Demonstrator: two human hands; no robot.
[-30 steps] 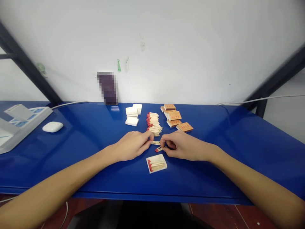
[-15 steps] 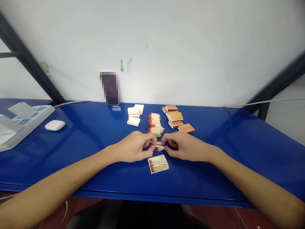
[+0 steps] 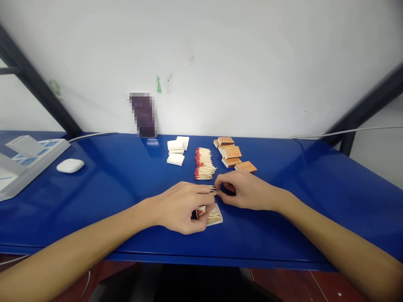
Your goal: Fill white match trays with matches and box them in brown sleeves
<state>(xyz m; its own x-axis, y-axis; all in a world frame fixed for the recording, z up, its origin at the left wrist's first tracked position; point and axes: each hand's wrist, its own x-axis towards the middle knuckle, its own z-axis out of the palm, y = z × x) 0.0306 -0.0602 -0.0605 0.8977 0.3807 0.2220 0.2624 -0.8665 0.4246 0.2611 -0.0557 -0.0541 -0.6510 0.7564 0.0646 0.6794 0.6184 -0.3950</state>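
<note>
My left hand (image 3: 182, 206) is curled over the left end of a small white matchbox tray (image 3: 216, 218) with matches in it, thumb and fingers gripping the tray's end. Just behind the tray, my right hand (image 3: 244, 189) pinches a few matchsticks (image 3: 214, 192) that point left toward my left fingers. A heap of loose red-tipped matches (image 3: 203, 163) lies a little farther back on the blue table (image 3: 126, 188).
White inner trays (image 3: 176, 151) are stacked left of the match heap; orange matchbox sleeves (image 3: 233, 156) lie to its right. A white earbud case (image 3: 70, 165) and a white-blue device (image 3: 28, 161) sit at far left. A blurred dark object (image 3: 143, 115) leans against the wall.
My left hand has dropped from the matchsticks down onto the tray and closed on its left end. My right hand still pinches the matchsticks, shifted slightly.
</note>
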